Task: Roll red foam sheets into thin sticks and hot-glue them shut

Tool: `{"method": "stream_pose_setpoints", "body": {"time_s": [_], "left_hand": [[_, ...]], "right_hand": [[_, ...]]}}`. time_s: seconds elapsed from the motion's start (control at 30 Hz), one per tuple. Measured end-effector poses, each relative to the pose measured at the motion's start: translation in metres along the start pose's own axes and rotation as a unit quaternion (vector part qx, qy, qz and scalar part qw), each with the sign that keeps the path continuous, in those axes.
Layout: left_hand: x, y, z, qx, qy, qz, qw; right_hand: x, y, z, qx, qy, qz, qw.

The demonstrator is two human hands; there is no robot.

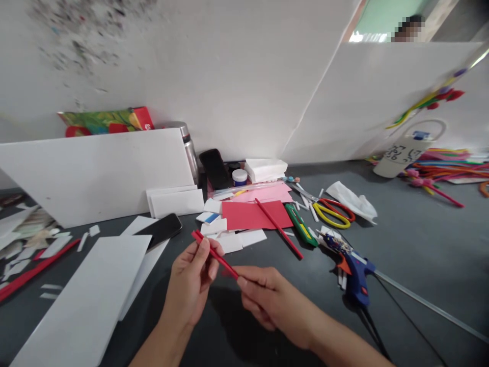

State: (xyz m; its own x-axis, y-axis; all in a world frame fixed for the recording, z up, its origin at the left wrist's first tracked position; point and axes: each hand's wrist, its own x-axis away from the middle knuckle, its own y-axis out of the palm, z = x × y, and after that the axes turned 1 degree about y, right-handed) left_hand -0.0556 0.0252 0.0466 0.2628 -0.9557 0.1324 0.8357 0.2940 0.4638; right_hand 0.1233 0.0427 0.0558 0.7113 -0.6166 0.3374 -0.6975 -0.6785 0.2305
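Observation:
My left hand (190, 280) pinches the upper end of a narrow red strip (226, 264), which looks like folded paper. Its lower end is between the thumb and fingers of my right hand (269, 295), so the strip slants across between both hands above the dark table. Just beyond lies a red paper sheet (240, 216) with a similar thin red stick (279, 229) across it. White card pieces (252, 237) lie beside the sheet, close to my left fingertips.
On the right are a blue glue gun (357, 278), a green cutter knife (301, 225), scissors (332, 213) and a crumpled tissue (351, 201). White boards (87, 300) and a phone (165, 230) lie left. Behind stand an upright white panel (99, 173) and a steel bottle (190, 153).

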Motion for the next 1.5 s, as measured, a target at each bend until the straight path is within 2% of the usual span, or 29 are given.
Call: {"method": "stream_pose_setpoints", "body": {"time_s": [0.07, 0.13, 0.2, 0.23, 0.27, 0.3, 0.33, 0.4, 0.43, 0.47, 0.5, 0.53, 0.57, 0.63, 0.7, 0.73, 0.77, 0.8, 0.87, 0.93, 1.0, 1.03, 1.1, 1.17, 1.2, 1.3, 1.37, 1.43, 1.5], "left_hand": [[-0.001, -0.004, 0.0, 0.012, -0.031, -0.021, 0.999], [-0.002, -0.007, 0.0, 0.021, -0.047, -0.029, 0.998], [-0.002, -0.005, -0.002, 0.025, -0.03, -0.006, 0.999], [-0.002, -0.003, -0.003, 0.023, -0.017, 0.015, 0.999], [-0.001, -0.001, -0.005, 0.02, -0.005, 0.038, 0.999], [-0.001, 0.002, -0.007, 0.018, 0.002, 0.058, 0.998], [0.0, 0.005, -0.008, 0.018, 0.005, 0.075, 0.997], [0.001, 0.009, -0.012, 0.026, 0.005, 0.105, 0.994], [0.002, 0.01, -0.013, 0.033, 0.005, 0.118, 0.993], [0.002, 0.01, -0.014, 0.041, 0.001, 0.126, 0.991], [0.002, 0.01, -0.014, 0.049, -0.003, 0.13, 0.99], [0.002, 0.01, -0.014, 0.056, -0.007, 0.126, 0.99], [0.001, 0.009, -0.013, 0.064, -0.011, 0.116, 0.991], [0.0, 0.006, -0.01, 0.077, -0.02, 0.084, 0.993], [-0.002, 0.002, -0.007, 0.089, -0.027, 0.05, 0.994], [-0.003, 0.0, -0.006, 0.096, -0.029, 0.035, 0.994], [-0.003, -0.001, -0.004, 0.102, -0.031, 0.02, 0.994], [-0.004, -0.003, -0.003, 0.108, -0.034, 0.004, 0.994], [-0.003, -0.005, 0.0, 0.12, -0.042, -0.025, 0.992], [-0.003, -0.006, 0.002, 0.132, -0.057, -0.046, 0.989], [-0.002, -0.006, 0.004, 0.139, -0.073, -0.049, 0.986], [-0.002, -0.006, 0.004, 0.14, -0.076, -0.041, 0.986], [-0.003, -0.004, 0.003, 0.139, -0.071, -0.016, 0.988], [-0.004, -0.002, 0.0, 0.137, -0.061, 0.009, 0.989], [-0.004, -0.001, -0.001, 0.136, -0.057, 0.018, 0.989], [-0.003, 0.003, -0.006, 0.132, -0.043, 0.043, 0.989], [-0.002, 0.004, -0.008, 0.128, -0.032, 0.057, 0.99], [-0.001, 0.003, -0.01, 0.123, -0.026, 0.059, 0.99], [-0.002, 0.001, -0.01, 0.115, -0.026, 0.05, 0.992]], "right_hand": [[0.001, -0.004, -0.003, -0.157, 0.089, -0.092, 0.979], [0.001, -0.006, -0.005, -0.21, 0.117, -0.147, 0.959], [0.0, -0.005, -0.003, -0.126, 0.081, -0.112, 0.982], [0.0, -0.003, 0.0, -0.032, 0.04, -0.064, 0.997], [-0.001, -0.001, 0.003, 0.09, -0.01, -0.002, 0.996], [-0.002, 0.002, 0.008, 0.228, -0.061, 0.058, 0.97], [-0.003, 0.004, 0.013, 0.362, -0.099, 0.107, 0.921], [-0.005, 0.008, 0.022, 0.571, -0.127, 0.16, 0.795], [-0.005, 0.009, 0.026, 0.637, -0.126, 0.168, 0.742], [-0.006, 0.009, 0.029, 0.678, -0.122, 0.169, 0.705], [-0.006, 0.009, 0.03, 0.696, -0.119, 0.167, 0.688], [-0.006, 0.009, 0.03, 0.693, -0.119, 0.167, 0.691], [-0.006, 0.008, 0.029, 0.669, -0.124, 0.167, 0.714], [-0.005, 0.007, 0.023, 0.559, -0.146, 0.157, 0.801], [-0.003, 0.007, 0.015, 0.382, -0.157, 0.12, 0.903], [-0.002, 0.008, 0.011, 0.282, -0.14, 0.092, 0.945], [-0.001, 0.008, 0.007, 0.183, -0.107, 0.062, 0.975], [0.001, 0.007, 0.004, 0.088, -0.063, 0.033, 0.994], [0.003, 0.005, -0.002, -0.072, 0.024, -0.02, 0.997], [0.006, 0.001, -0.006, -0.182, 0.083, -0.077, 0.977], [0.007, -0.003, -0.007, -0.231, 0.113, -0.123, 0.958], [0.007, -0.003, -0.007, -0.229, 0.115, -0.125, 0.958], [0.007, -0.002, -0.006, -0.162, 0.088, -0.082, 0.979], [0.006, 0.002, -0.002, -0.024, 0.014, -0.011, 1.0], [0.006, 0.004, 0.0, 0.06, -0.034, 0.021, 0.997], [0.005, 0.007, 0.006, 0.268, -0.156, 0.085, 0.947], [0.004, 0.007, 0.009, 0.335, -0.181, 0.11, 0.918], [0.003, 0.007, 0.011, 0.355, -0.182, 0.12, 0.909], [0.003, 0.007, 0.011, 0.337, -0.176, 0.114, 0.918]]}}
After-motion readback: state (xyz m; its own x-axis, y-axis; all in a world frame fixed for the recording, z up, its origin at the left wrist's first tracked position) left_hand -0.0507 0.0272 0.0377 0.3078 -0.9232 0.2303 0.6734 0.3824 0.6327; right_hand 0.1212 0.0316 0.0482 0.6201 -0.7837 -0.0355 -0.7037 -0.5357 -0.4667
